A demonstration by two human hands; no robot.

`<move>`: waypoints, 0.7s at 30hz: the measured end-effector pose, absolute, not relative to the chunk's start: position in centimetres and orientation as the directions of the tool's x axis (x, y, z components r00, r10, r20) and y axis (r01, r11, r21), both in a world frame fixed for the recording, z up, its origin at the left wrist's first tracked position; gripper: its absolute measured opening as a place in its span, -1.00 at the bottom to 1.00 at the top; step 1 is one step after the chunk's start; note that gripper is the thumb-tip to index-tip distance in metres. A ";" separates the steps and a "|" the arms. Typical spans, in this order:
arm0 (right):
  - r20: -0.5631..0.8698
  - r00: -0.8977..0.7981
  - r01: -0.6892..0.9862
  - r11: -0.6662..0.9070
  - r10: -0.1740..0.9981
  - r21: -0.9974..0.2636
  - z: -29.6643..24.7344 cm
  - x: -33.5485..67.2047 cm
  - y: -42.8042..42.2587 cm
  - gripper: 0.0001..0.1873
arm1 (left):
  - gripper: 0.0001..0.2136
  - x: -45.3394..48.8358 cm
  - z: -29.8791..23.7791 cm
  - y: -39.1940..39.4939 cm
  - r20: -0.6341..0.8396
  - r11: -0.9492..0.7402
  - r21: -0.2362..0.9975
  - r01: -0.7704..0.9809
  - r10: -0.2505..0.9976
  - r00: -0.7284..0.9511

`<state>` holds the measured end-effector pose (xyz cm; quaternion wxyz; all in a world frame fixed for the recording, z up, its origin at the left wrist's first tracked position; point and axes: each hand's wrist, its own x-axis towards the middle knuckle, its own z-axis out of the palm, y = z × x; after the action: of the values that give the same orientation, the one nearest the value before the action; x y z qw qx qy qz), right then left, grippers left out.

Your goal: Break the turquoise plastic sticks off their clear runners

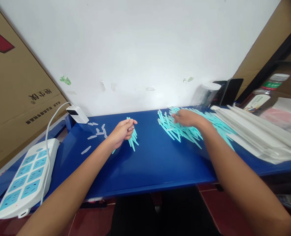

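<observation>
My left hand (122, 131) is closed, thumb against the curled fingers, above the left middle of the blue table (155, 167). Whatever it may hold is hidden by the fingers. Just beside and beneath it is a small bunch of thin turquoise plastic sticks (133, 140). To its left, several small translucent pieces (92, 137) are scattered. My right hand (186, 118) reaches over a large loose pile of the same sticks (171, 128). Its thumb and fingertips are pinched together on a stick near the pile's back edge.
At the left are a white power strip (27, 177) and a white device (78, 114) with a cable. Clear plastic bags (258, 134), a white-lidded jar (209, 93), a dark phone-like slab (231, 91) and a bottle (265, 93) stand right. A wall (140, 49) closes the back.
</observation>
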<state>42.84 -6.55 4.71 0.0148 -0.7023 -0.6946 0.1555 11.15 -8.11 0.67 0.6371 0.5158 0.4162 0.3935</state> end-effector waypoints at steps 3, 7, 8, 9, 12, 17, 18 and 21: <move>-0.219 -0.025 0.960 -0.038 0.976 -0.277 4.7 42.9 -6.6 -0.43 | -0.77 11.2 0.8 -8.2 -0.135 0.168 0.984 -0.064 0.925 0.356; -0.206 -0.061 0.954 -0.004 0.977 -0.300 4.8 43.0 -6.9 -0.38 | -0.71 11.1 0.8 -8.1 -0.129 0.155 0.987 -0.040 0.920 0.371; -0.195 -0.069 0.956 0.009 0.978 -0.293 4.7 43.0 -6.9 -0.38 | -0.70 11.1 0.7 -8.1 -0.127 0.148 0.989 -0.029 0.917 0.378; -0.184 -0.080 0.958 0.024 0.980 -0.286 4.7 43.0 -6.9 -0.39 | -0.68 11.0 0.7 -8.1 -0.124 0.141 0.990 -0.014 0.914 0.387; -0.140 -0.113 0.952 0.067 0.984 -0.298 4.6 43.2 -6.9 -0.42 | -0.62 11.0 0.4 -8.0 -0.108 0.100 0.994 0.040 0.911 0.398; 0.102 -0.117 0.871 0.152 0.988 -0.467 5.1 42.7 -7.1 -0.46 | -0.58 11.1 -0.1 -8.1 -0.058 0.005 0.988 0.155 0.939 0.338; 0.131 -0.121 0.823 0.173 0.984 -0.542 5.3 42.4 -7.3 -0.45 | -0.58 11.1 -0.1 -8.1 -0.052 -0.003 0.986 0.165 0.943 0.327; 0.067 -0.223 0.604 0.192 0.972 -0.773 5.4 41.2 -8.0 -0.39 | -0.57 11.2 0.2 -8.2 -0.026 -0.022 0.987 0.157 0.954 0.297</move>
<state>41.18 -7.98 5.37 0.2908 -0.5511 -0.7152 0.3164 11.23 -8.24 0.24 0.5287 0.6075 0.4574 0.3770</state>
